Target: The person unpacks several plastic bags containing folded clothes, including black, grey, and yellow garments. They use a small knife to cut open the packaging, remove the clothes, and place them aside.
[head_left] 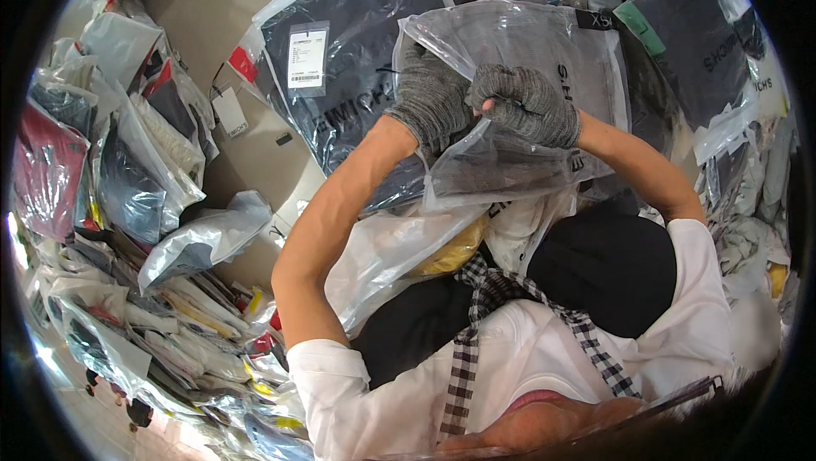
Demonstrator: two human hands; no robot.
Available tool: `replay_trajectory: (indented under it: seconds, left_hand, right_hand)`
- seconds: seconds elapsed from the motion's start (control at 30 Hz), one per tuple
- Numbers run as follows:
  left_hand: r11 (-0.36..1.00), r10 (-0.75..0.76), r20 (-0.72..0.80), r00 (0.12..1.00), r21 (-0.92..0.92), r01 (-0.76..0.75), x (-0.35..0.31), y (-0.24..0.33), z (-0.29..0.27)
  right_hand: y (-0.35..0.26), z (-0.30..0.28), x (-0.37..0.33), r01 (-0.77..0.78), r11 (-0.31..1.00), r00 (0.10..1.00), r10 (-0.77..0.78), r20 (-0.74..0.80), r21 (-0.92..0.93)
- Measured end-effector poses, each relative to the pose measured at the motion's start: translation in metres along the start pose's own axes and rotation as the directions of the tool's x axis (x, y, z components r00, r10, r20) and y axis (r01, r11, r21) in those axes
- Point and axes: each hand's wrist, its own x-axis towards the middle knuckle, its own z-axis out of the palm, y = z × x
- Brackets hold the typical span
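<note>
Grey knitted gloves cover both my hands, which meet at the open left edge of a clear plastic bag [510,40] with grey contents. My left hand [429,96] is closed at this edge, its fingertips partly covered by the film. My right hand [531,106] is closed in a fist around a fold of the same film, touching my left hand. Under the bag's left side lies a larger clear bag holding a dark folded garment [353,45], with a white label [307,59] on it.
Bagged garments [127,155] crowd the floor at the left, and a bagged dark garment [693,49] lies at the far right. A white hang tag [228,113] rests on the beige floor [255,159]. A bag with something yellow [455,248] lies near my lap.
</note>
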Motion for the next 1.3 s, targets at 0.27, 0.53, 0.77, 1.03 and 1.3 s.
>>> replay_trajectory:
  seconds: [0.27, 0.53, 0.77, 1.03, 1.3]
  left_hand:
    - [0.943, -0.317, -0.254, 0.914, -0.188, 0.275, -0.072, -0.037, -0.008]
    - [0.034, -0.9, -0.122, 0.418, -0.977, -0.213, -0.097, -0.015, -0.061]
    - [-0.137, -0.796, -0.114, 0.595, -0.923, -0.36, -0.123, -0.013, -0.061]
    - [-0.218, -0.766, -0.134, 0.629, -0.866, -0.45, -0.133, 0.027, -0.058]
    - [-0.172, -0.634, -0.197, 0.748, -0.907, -0.384, -0.133, 0.053, -0.058]
  right_hand:
    - [-0.008, -0.006, -0.003, -0.019, 0.945, 0.995, 0.051, 0.091, -0.326]
    - [-0.002, 0.027, 0.0, 0.347, 0.601, 0.897, 0.011, 0.442, -0.72]
    - [-0.012, 0.042, 0.003, -0.251, 0.964, 0.947, 0.225, 0.231, 0.091]
    - [0.03, 0.037, 0.001, -0.785, -0.318, 0.493, 0.199, 0.847, 0.531]
    - [0.012, 0.051, 0.008, -0.754, 0.021, 0.545, 0.577, 0.608, 0.656]
